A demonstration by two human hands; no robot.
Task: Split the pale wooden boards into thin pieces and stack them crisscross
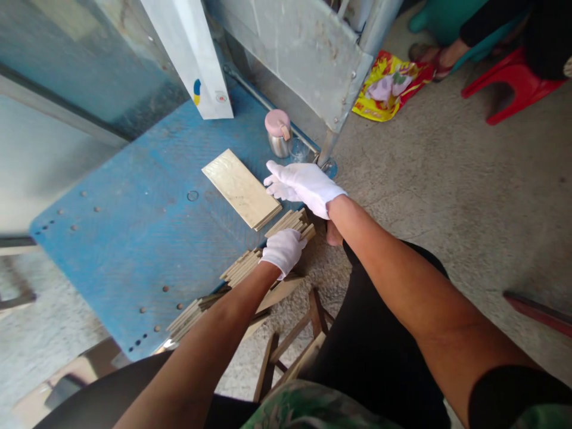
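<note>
Closest to me, a low wooden frame (pixel 290 339) stands on the concrete floor (pixel 447 179), just under the near edge of a blue riveted board (pixel 134 238). Along that edge lie rows of thin pale wooden strips (pixel 239 267), stacked flat and running toward the near corner. My left hand (pixel 282 251), in a white glove, sits palm-down on the end of one strip stack (pixel 290 221); from here I can't tell whether it's gripping or only resting there.

My right hand (pixel 304 186), also gloved, is apart from the left and farther along the board, open with its fingers stretched out. It sits just beside a flat pale panel (pixel 241 189) lying on the blue surface, and I can't confirm any contact between them.

Past that, at the far edge, a steel flask with a pink lid (pixel 277 132) stands next to a clear glass (pixel 298 150). A white sheet (pixel 187 59) leans at the far edge, in front of a grey metal panel (pixel 304 53). Off to the right on the floor are a yellow and red plastic bag (pixel 388 86), a co-worker's sandaled foot (pixel 429 59) and a red plastic stool (pixel 513 83).
</note>
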